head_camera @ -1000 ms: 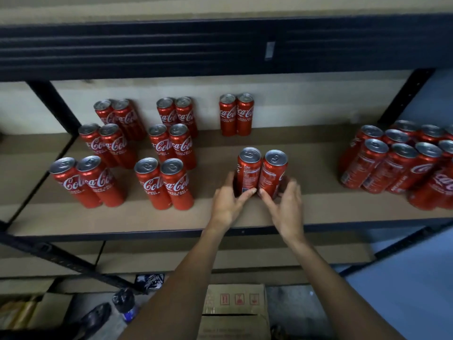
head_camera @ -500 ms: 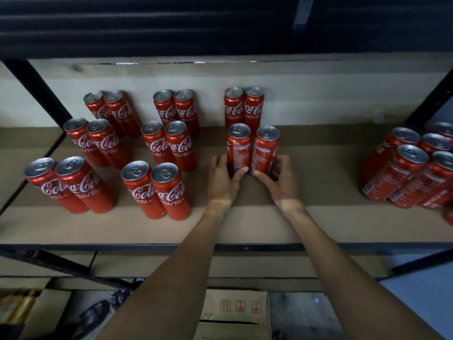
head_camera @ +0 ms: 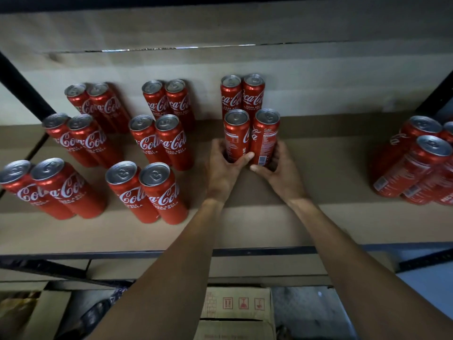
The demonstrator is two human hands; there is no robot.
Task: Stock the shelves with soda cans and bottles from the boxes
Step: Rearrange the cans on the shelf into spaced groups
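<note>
Both hands are on a pair of red soda cans standing upright on the shelf (head_camera: 318,168), mid-shelf, slightly right of centre. The left hand (head_camera: 221,168) is wrapped round the base of the left can (head_camera: 236,136), thumb across its near face. The right hand (head_camera: 279,168) grips the base of the right can (head_camera: 264,136), thumb at its near lower edge, fingers round the right side. Both grips are closed on the cans. The two cans touch side by side, labels turned so barcode and small print face the camera.

Just behind them stands the back pair (head_camera: 242,94), against the back board (head_camera: 220,65); the held cans sit close in front of that pair, and I cannot tell whether they touch.

To the left there are two more columns of paired cans. The middle column (head_camera: 157,153) has three pairs from far to near, logos facing out. The left column (head_camera: 73,143) also has three pairs; the nearest pair sits at the left edge of the view.

At far right is a loose cluster of cans (head_camera: 416,163), packed tight and cut off by the frame edge.

The shelf surface is brown board with a dark metal front rail (head_camera: 245,251) and dark uprights at both sides. Below the shelf, between the forearms, is a cardboard box (head_camera: 237,305) with red handling symbols. Lighting is dim and detail under the shelf is murky.
</note>
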